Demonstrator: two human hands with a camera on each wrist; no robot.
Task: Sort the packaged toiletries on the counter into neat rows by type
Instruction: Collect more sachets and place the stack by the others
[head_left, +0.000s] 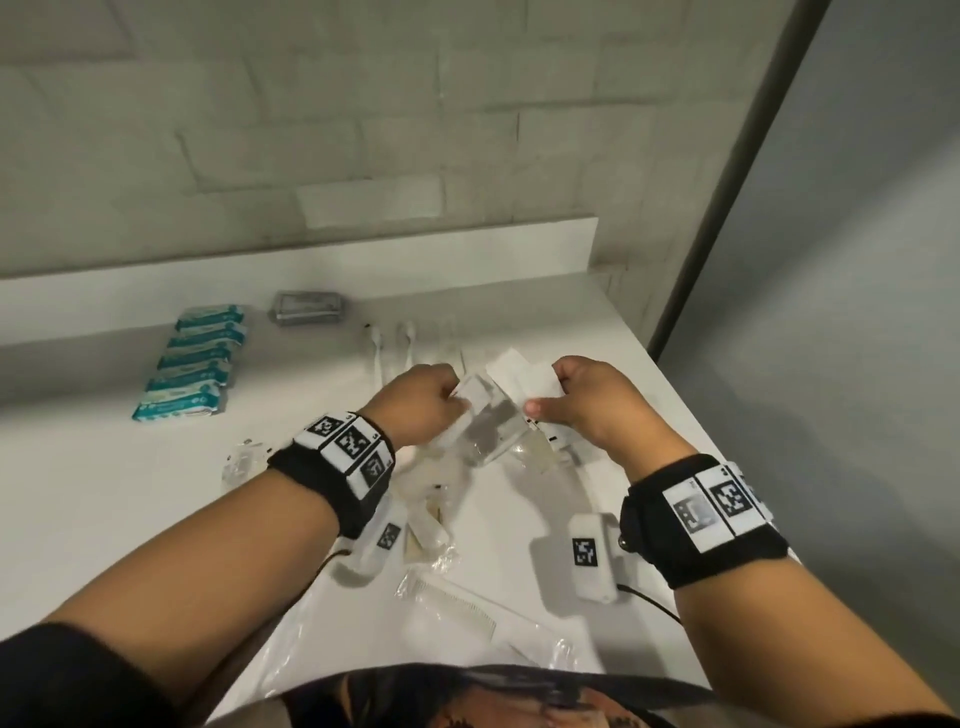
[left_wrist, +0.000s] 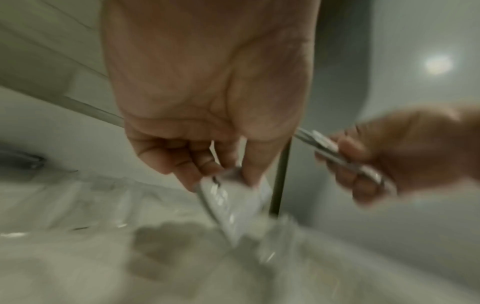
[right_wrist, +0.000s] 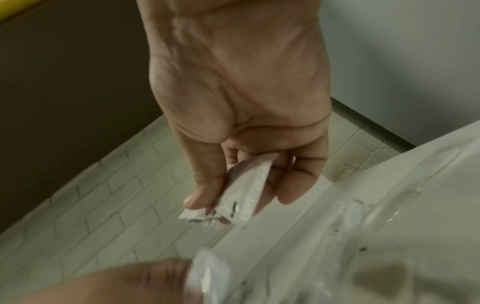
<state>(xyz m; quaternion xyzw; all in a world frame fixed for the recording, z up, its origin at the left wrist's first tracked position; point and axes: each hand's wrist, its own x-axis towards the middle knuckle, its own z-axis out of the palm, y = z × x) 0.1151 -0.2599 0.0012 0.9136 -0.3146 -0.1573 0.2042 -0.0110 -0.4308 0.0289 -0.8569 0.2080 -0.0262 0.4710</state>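
Over the middle of the white counter (head_left: 130, 493), both hands hold flat white sachets. My left hand (head_left: 451, 396) pinches one white sachet (head_left: 475, 399) between thumb and fingers; the left wrist view shows this left hand (left_wrist: 223, 174) and its sachet (left_wrist: 230, 202), blurred. My right hand (head_left: 546, 396) grips a small fan of white sachets (head_left: 522, 375), and the right wrist view shows that hand (right_wrist: 233, 198) with thumb and fingers pinching the sachets (right_wrist: 242, 191). The two hands are close together. A row of teal packs (head_left: 193, 364) lies at the left.
A grey box (head_left: 307, 307) stands by the back ledge, with wrapped toothbrushes (head_left: 390, 347) to its right. Clear-wrapped items (head_left: 431, 519) lie in a heap under the hands. A wrapped comb (head_left: 457, 608) lies near the front edge, a small clear packet (head_left: 240, 461) at the left.
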